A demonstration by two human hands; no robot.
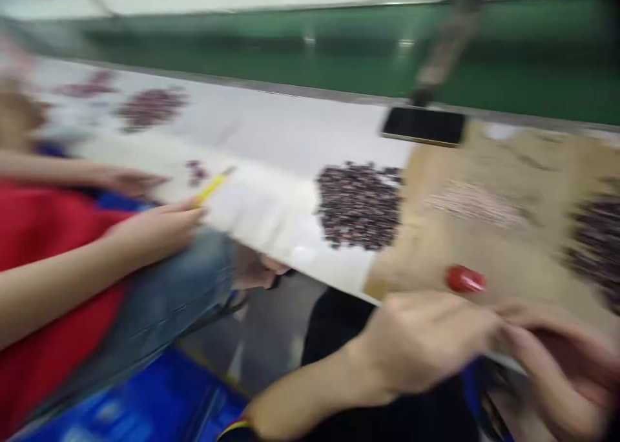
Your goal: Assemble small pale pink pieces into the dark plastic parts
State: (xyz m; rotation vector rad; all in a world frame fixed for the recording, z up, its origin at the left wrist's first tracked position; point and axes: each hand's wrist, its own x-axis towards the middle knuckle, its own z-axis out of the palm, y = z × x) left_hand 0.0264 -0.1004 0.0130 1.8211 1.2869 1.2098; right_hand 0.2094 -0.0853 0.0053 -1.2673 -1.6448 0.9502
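Red, glossy rounded object lies on brown paper just beyond the curled left hand — its fingers meeting the loosely curled right hand — what either grips, blur hides.

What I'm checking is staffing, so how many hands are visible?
4: the person's left hand and right hand, lower right; a co-worker's near hand, holding a yellow tool, and far hand, left. Blur at far left may hide more.
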